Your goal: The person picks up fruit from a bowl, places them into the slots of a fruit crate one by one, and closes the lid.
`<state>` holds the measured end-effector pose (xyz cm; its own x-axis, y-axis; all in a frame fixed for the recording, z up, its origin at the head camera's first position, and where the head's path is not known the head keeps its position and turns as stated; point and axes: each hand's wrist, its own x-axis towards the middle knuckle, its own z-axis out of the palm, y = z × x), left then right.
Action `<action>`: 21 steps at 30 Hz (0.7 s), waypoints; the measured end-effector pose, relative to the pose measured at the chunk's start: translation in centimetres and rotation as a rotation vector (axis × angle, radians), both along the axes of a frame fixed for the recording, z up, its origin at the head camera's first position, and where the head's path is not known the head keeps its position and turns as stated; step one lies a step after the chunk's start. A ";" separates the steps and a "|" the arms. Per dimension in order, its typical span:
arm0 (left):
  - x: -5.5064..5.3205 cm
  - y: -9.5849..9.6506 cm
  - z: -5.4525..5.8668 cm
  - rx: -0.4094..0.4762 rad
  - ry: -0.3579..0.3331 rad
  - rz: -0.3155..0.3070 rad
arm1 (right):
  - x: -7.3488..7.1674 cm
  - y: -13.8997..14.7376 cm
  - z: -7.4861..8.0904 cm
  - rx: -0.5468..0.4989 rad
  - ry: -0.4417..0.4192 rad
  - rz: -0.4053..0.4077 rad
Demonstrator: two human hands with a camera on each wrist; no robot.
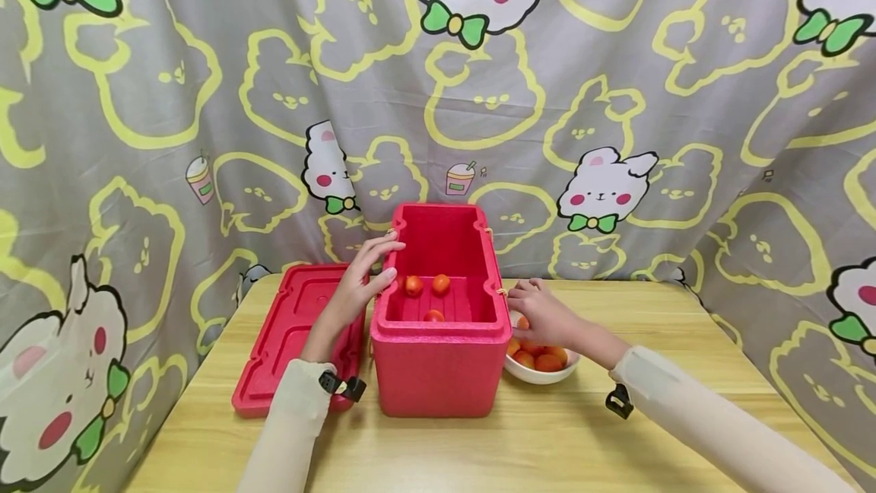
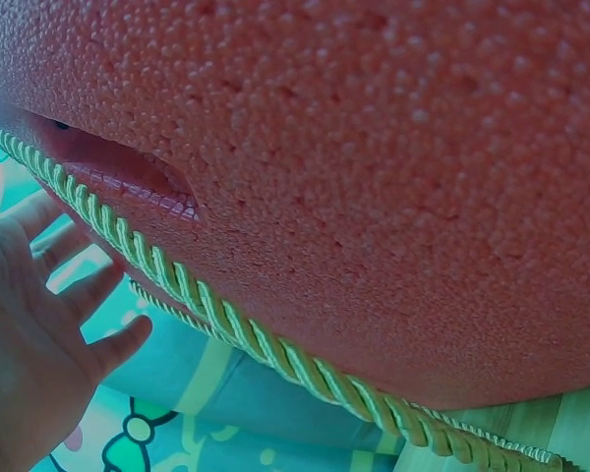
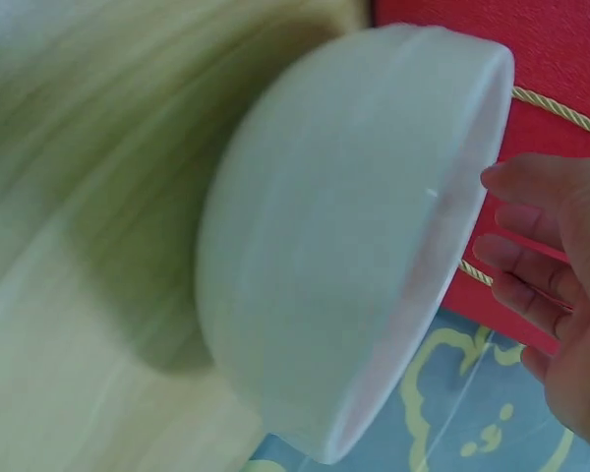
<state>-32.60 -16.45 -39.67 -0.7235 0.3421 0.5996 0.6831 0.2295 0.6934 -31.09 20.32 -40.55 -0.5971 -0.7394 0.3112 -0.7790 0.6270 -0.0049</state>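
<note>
L hand (image 1: pixel 354 291) slack @ box (image 1: pixel 441 375) | R hand (image 1: pixel 544 316) slack @ bowl (image 1: pixel 542 376) | box btwn bowl & lid (image 1: pixel 282 341)

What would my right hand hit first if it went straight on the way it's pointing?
Likely the side of the red box or its rope; your right hand points there. Depth is unclear, so the bowl might come first.

In the head view, the pale-sleeved left forearm (image 1: pixel 289 417) rises from the bottom edge to the left hand (image 1: pixel 356 284), just left of mid-frame, fingers extended up and rightward, thumb apart. The right forearm (image 1: pixel 715 417) slants in from the lower right corner; the right hand (image 1: pixel 545 318), right of centre, bends its fingers loosely leftward.
</note>
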 end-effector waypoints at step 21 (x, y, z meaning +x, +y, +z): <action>-0.1 0.0 0.0 -0.004 -0.013 0.005 | -0.7 1.1 -2.5 0.072 -0.059 0.025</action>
